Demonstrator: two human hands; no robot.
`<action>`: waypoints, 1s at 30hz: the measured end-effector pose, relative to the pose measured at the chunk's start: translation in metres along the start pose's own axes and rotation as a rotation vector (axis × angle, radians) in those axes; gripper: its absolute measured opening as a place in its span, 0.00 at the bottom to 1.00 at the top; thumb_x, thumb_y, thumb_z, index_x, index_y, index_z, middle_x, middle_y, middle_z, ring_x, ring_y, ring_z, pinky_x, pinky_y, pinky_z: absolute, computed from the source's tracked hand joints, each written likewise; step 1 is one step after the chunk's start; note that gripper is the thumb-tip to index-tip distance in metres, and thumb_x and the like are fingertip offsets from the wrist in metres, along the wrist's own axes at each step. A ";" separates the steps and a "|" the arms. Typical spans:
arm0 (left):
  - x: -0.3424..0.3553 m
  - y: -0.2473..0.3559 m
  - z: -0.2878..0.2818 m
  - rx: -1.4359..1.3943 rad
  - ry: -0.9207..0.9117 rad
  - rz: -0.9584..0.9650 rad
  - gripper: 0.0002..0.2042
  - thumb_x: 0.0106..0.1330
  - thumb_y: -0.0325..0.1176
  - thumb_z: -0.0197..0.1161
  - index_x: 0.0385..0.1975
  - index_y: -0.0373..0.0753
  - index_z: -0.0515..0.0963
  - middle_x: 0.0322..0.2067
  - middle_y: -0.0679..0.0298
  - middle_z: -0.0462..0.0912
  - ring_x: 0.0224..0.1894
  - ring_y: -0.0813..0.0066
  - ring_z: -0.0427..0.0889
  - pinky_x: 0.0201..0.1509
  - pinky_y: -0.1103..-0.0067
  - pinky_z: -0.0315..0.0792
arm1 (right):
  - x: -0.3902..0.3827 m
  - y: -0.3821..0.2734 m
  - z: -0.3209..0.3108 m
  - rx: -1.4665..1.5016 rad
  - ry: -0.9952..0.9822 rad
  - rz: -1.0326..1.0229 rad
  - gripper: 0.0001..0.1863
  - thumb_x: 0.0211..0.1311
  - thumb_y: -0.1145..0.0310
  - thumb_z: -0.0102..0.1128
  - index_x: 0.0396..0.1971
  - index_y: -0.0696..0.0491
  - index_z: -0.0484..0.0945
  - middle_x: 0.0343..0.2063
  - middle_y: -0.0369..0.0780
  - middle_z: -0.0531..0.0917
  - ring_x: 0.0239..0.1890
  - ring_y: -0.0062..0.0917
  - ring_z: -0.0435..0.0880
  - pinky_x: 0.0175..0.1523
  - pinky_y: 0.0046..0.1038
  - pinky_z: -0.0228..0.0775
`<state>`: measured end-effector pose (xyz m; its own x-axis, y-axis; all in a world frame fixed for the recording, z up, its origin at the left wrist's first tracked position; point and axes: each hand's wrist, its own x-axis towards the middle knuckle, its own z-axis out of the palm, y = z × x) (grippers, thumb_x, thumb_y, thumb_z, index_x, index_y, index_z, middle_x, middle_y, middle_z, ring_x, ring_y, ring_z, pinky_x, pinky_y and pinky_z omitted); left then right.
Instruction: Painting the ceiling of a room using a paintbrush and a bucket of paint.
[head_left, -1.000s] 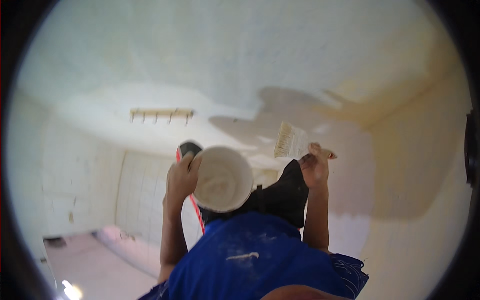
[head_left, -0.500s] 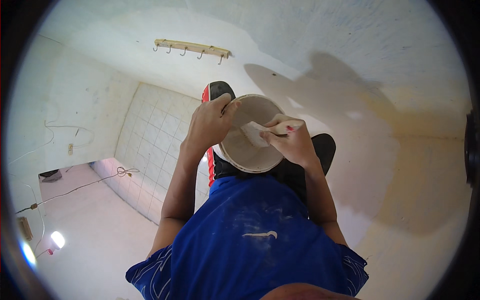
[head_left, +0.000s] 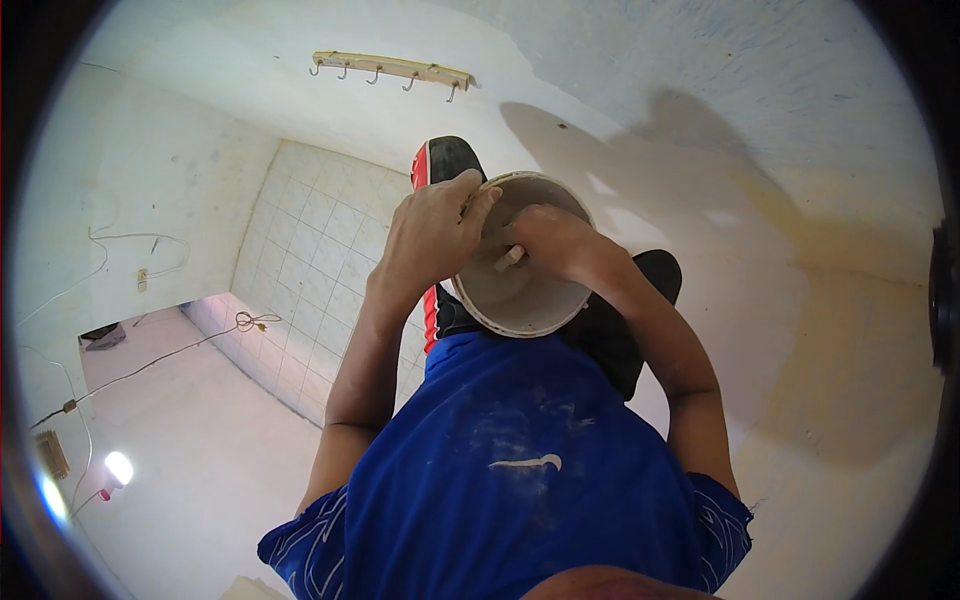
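A whitish round bucket (head_left: 530,312) is held in front of my lap, its mouth toward me and pale residue on its inner wall. My left hand (head_left: 436,228) is closed on its left rim, thumb over the edge. Reaching down inside the bucket, my right hand (head_left: 552,240) is closed around a paintbrush (head_left: 511,258). Only the pale end of the brush handle sticks out from the fist. The bristles are hidden behind the hand, so I cannot tell what they touch.
My dark trousered knees (head_left: 655,285) flank the bucket. A wooden hook rail (head_left: 390,66) hangs on the patchy wall ahead. To the left are a tiled surface (head_left: 310,215), a cable (head_left: 160,370) strung across and a lit bulb (head_left: 118,468).
My right hand has moved deeper into the bucket and turned over with the brush, hiding its white bristles. The bucket, with my left hand on it, has shifted slightly right and up in view.
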<state>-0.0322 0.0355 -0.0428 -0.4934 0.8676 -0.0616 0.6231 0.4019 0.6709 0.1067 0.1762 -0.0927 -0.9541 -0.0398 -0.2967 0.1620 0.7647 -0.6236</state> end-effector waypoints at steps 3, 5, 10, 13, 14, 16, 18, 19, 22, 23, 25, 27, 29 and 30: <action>0.000 0.001 0.000 0.005 -0.007 -0.008 0.18 0.76 0.41 0.58 0.26 0.34 0.69 0.19 0.46 0.74 0.23 0.45 0.73 0.30 0.59 0.67 | 0.012 0.012 0.019 -0.010 -0.162 0.059 0.15 0.61 0.72 0.62 0.47 0.47 0.87 0.42 0.45 0.88 0.50 0.42 0.86 0.59 0.43 0.76; 0.001 -0.001 0.001 0.004 -0.005 -0.004 0.18 0.76 0.41 0.58 0.26 0.34 0.69 0.19 0.46 0.74 0.22 0.45 0.73 0.30 0.59 0.67 | 0.014 0.012 0.025 -0.035 -0.180 0.062 0.15 0.61 0.71 0.62 0.48 0.47 0.86 0.42 0.45 0.88 0.51 0.42 0.85 0.59 0.43 0.76; 0.002 -0.002 0.003 0.005 0.012 0.027 0.18 0.76 0.40 0.59 0.26 0.34 0.69 0.18 0.46 0.73 0.21 0.45 0.72 0.29 0.60 0.66 | 0.007 0.010 0.029 -0.124 -0.032 -0.026 0.12 0.70 0.60 0.63 0.42 0.53 0.87 0.43 0.49 0.88 0.51 0.42 0.87 0.56 0.42 0.79; 0.002 0.000 0.002 -0.013 -0.005 0.009 0.18 0.76 0.40 0.59 0.26 0.34 0.69 0.17 0.46 0.73 0.20 0.47 0.72 0.28 0.60 0.65 | 0.005 0.003 0.022 -0.162 -0.095 0.033 0.13 0.71 0.60 0.61 0.42 0.52 0.87 0.44 0.49 0.88 0.52 0.43 0.87 0.56 0.43 0.79; 0.002 0.001 0.002 -0.013 -0.005 0.003 0.18 0.76 0.40 0.59 0.26 0.34 0.69 0.17 0.47 0.72 0.20 0.47 0.71 0.28 0.61 0.65 | 0.005 0.001 0.020 -0.146 -0.127 0.038 0.13 0.71 0.59 0.60 0.43 0.52 0.87 0.43 0.49 0.87 0.52 0.43 0.86 0.56 0.43 0.79; 0.001 0.000 0.002 -0.010 -0.005 -0.002 0.18 0.76 0.39 0.59 0.25 0.34 0.69 0.17 0.47 0.72 0.19 0.48 0.71 0.28 0.61 0.65 | 0.004 -0.004 0.012 -0.129 -0.158 0.042 0.14 0.71 0.59 0.60 0.43 0.52 0.87 0.43 0.49 0.87 0.52 0.43 0.86 0.55 0.43 0.79; 0.000 0.000 0.002 -0.021 0.004 -0.011 0.18 0.76 0.39 0.59 0.26 0.34 0.70 0.18 0.46 0.73 0.20 0.47 0.72 0.28 0.61 0.65 | 0.000 -0.008 0.005 -0.036 -0.065 0.004 0.15 0.70 0.59 0.59 0.47 0.51 0.85 0.42 0.48 0.86 0.50 0.44 0.86 0.55 0.44 0.79; 0.001 0.000 0.002 -0.020 0.000 -0.007 0.18 0.76 0.39 0.59 0.26 0.34 0.70 0.18 0.46 0.73 0.20 0.47 0.72 0.28 0.61 0.65 | 0.001 -0.006 0.008 -0.033 -0.061 0.007 0.15 0.70 0.59 0.59 0.47 0.51 0.85 0.42 0.48 0.86 0.50 0.44 0.86 0.55 0.44 0.79; 0.002 0.001 0.002 -0.018 -0.014 -0.008 0.17 0.76 0.39 0.59 0.26 0.34 0.70 0.18 0.46 0.73 0.21 0.47 0.73 0.29 0.61 0.66 | 0.010 0.007 0.023 -0.143 0.181 -0.079 0.16 0.68 0.59 0.59 0.51 0.49 0.83 0.45 0.46 0.84 0.48 0.43 0.86 0.53 0.43 0.80; 0.002 0.001 0.002 -0.015 -0.016 -0.011 0.17 0.76 0.39 0.59 0.26 0.34 0.70 0.19 0.46 0.73 0.21 0.46 0.73 0.29 0.61 0.66 | 0.013 0.009 0.027 -0.153 0.250 -0.119 0.16 0.62 0.63 0.63 0.49 0.50 0.82 0.46 0.46 0.83 0.45 0.42 0.87 0.51 0.42 0.81; 0.002 0.003 0.002 -0.010 -0.020 -0.012 0.17 0.76 0.39 0.59 0.26 0.34 0.70 0.19 0.45 0.74 0.22 0.46 0.74 0.29 0.61 0.66 | 0.018 0.015 0.036 -0.161 0.322 -0.157 0.17 0.55 0.67 0.67 0.47 0.50 0.81 0.47 0.45 0.82 0.42 0.42 0.87 0.48 0.41 0.82; 0.001 0.005 0.002 -0.018 -0.020 -0.026 0.17 0.76 0.39 0.58 0.26 0.34 0.71 0.19 0.45 0.74 0.22 0.46 0.74 0.29 0.61 0.67 | 0.022 0.022 0.045 -0.163 0.417 -0.287 0.18 0.53 0.66 0.69 0.46 0.50 0.82 0.48 0.44 0.82 0.43 0.39 0.88 0.45 0.39 0.84; 0.001 0.004 0.002 -0.002 -0.029 -0.028 0.17 0.76 0.40 0.58 0.26 0.35 0.71 0.19 0.47 0.75 0.23 0.45 0.76 0.30 0.60 0.68 | 0.022 0.017 0.039 -0.195 0.349 -0.257 0.20 0.56 0.63 0.69 0.50 0.48 0.81 0.50 0.44 0.82 0.47 0.39 0.87 0.49 0.39 0.84; 0.001 0.003 0.002 0.012 -0.037 -0.030 0.18 0.76 0.41 0.58 0.26 0.36 0.71 0.19 0.49 0.77 0.25 0.45 0.77 0.32 0.58 0.69 | 0.022 0.015 0.037 -0.228 0.280 -0.229 0.22 0.59 0.60 0.69 0.53 0.47 0.81 0.53 0.45 0.81 0.52 0.39 0.85 0.53 0.39 0.83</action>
<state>-0.0296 0.0379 -0.0425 -0.4898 0.8650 -0.1089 0.6158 0.4316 0.6591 0.0973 0.1630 -0.1351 -0.9957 -0.0727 0.0580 -0.0914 0.8803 -0.4655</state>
